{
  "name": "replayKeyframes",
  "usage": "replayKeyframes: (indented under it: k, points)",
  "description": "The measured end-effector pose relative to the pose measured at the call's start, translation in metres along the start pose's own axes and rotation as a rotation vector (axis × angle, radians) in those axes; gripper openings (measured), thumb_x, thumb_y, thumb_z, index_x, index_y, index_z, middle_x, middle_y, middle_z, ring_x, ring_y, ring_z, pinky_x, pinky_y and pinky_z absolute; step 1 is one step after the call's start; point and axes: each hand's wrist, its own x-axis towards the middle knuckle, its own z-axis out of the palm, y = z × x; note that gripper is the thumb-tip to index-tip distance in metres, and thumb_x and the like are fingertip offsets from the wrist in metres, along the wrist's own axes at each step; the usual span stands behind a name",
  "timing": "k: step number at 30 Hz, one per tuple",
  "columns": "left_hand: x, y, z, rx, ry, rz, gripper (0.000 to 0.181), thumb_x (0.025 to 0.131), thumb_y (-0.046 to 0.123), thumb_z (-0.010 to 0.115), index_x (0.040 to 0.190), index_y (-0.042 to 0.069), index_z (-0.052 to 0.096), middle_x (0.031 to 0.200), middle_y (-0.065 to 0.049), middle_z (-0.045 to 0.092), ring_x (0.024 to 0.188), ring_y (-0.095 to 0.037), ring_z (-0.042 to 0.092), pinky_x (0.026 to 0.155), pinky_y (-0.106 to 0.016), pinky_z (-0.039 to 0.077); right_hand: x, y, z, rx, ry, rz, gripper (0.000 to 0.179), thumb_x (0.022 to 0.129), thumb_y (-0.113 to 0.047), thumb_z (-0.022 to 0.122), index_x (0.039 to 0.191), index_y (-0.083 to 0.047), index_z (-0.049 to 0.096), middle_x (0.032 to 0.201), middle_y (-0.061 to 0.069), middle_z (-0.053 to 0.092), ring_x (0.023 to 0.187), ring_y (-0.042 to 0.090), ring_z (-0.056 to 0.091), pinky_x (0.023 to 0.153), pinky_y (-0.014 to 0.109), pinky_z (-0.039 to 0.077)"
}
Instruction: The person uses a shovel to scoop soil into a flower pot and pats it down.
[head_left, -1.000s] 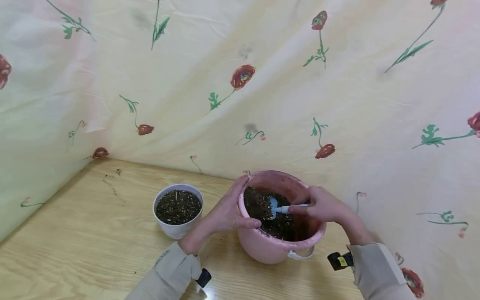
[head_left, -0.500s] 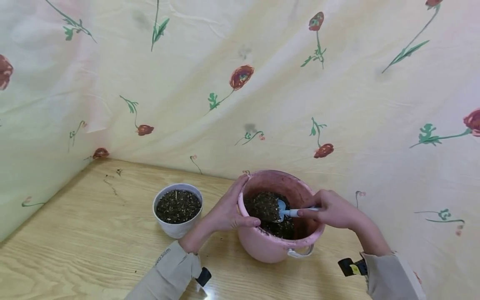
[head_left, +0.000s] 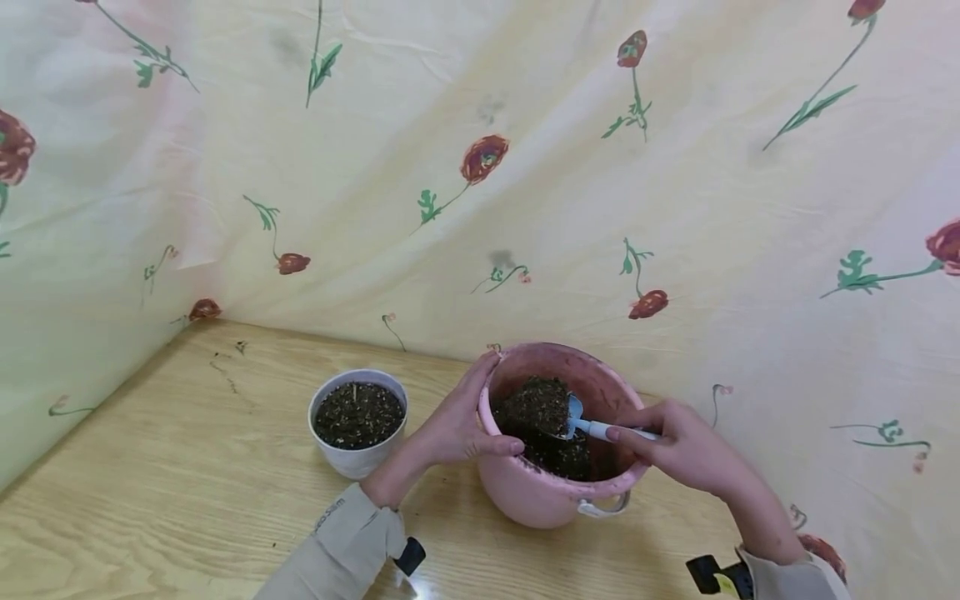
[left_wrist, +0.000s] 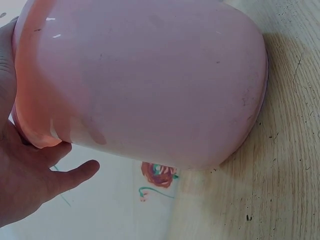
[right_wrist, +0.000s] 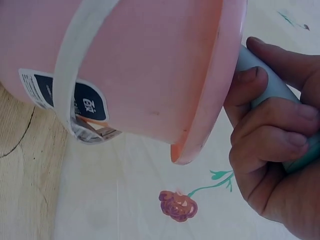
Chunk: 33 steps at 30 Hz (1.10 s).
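A pink bucket [head_left: 525, 493] with dark soil inside stands on the wooden table. My left hand [head_left: 457, 429] grips its left rim, thumb over the near edge; in the left wrist view some fingers [left_wrist: 75, 175] spread along the outer wall. My right hand [head_left: 678, 446] holds a small blue trowel [head_left: 576, 418] by its pale handle, fingers curled round the handle [right_wrist: 272, 87] in the right wrist view. The trowel's blade, heaped with soil [head_left: 546, 402], points left within the bucket's mouth. More soil shows beneath it.
Left of the bucket, a white flowerpot [head_left: 352, 460] is filled with soil, with a small stick upright in it. The bucket's white handle [head_left: 603, 507] hangs at the front. A flower-patterned cloth [head_left: 375, 167] rises behind and to the left of the table [head_left: 172, 500].
My right hand has moved right and slightly down with the trowel, whose heaped load of soil now stands higher in view. My left hand keeps its grip on the bucket.
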Motion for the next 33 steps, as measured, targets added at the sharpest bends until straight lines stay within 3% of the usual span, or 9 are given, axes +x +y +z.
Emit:
replayKeyframes:
  k: [3, 9, 13, 24, 33]
  points:
    - [0.000, 0.000, 0.000, -0.001, 0.003, -0.006, 0.121, 0.065, 0.044, 0.088, 0.156, 0.025, 0.011, 0.161, 0.006, 0.010, 0.145, -0.022, 0.017, 0.114, -0.044, 0.026, -0.003, -0.001, 0.004, 0.015, 0.033, 0.007, 0.017, 0.094, -0.021, 0.063, 0.085, -0.014, 0.075, 0.053, -0.013, 0.040, 0.044, -0.001, 0.026, 0.039, 0.020, 0.027]
    - [-0.001, -0.001, 0.000, -0.011, -0.001, -0.010, 0.121, 0.065, 0.043, 0.088, 0.155, 0.029, 0.010, 0.161, 0.007, 0.009, 0.145, -0.022, 0.018, 0.113, -0.043, 0.028, -0.009, 0.000, 0.015, 0.082, 0.134, -0.036, 0.013, 0.093, -0.013, 0.064, 0.091, -0.010, 0.076, 0.055, -0.009, 0.053, 0.045, -0.002, 0.031, 0.037, 0.022, 0.030]
    - [0.000, -0.001, 0.000, -0.016, -0.004, 0.002, 0.120, 0.066, 0.043, 0.087, 0.156, 0.026, 0.010, 0.161, 0.004, 0.009, 0.145, -0.023, 0.017, 0.113, -0.045, 0.028, -0.011, 0.001, 0.022, 0.123, 0.183, -0.026, 0.015, 0.093, -0.011, 0.063, 0.097, -0.003, 0.076, 0.054, -0.010, 0.047, 0.046, -0.002, 0.029, 0.037, 0.023, 0.030]
    - [0.001, 0.000, 0.001, -0.023, -0.010, -0.011, 0.119, 0.066, 0.042, 0.088, 0.156, 0.024, 0.011, 0.162, 0.001, 0.010, 0.145, -0.023, 0.018, 0.113, -0.045, 0.027, -0.013, -0.002, 0.026, 0.094, 0.217, -0.030, 0.017, 0.092, -0.012, 0.064, 0.101, -0.003, 0.075, 0.055, -0.010, 0.051, 0.045, -0.002, 0.027, 0.037, 0.023, 0.029]
    - [0.000, -0.001, 0.000, -0.023, -0.008, -0.028, 0.120, 0.065, 0.044, 0.087, 0.155, 0.032, 0.009, 0.161, 0.008, 0.009, 0.145, -0.022, 0.018, 0.113, -0.044, 0.027, -0.014, 0.001, 0.030, 0.085, 0.250, -0.024, 0.018, 0.094, -0.013, 0.063, 0.102, -0.002, 0.075, 0.056, -0.007, 0.056, 0.042, -0.003, 0.025, 0.034, 0.022, 0.028]
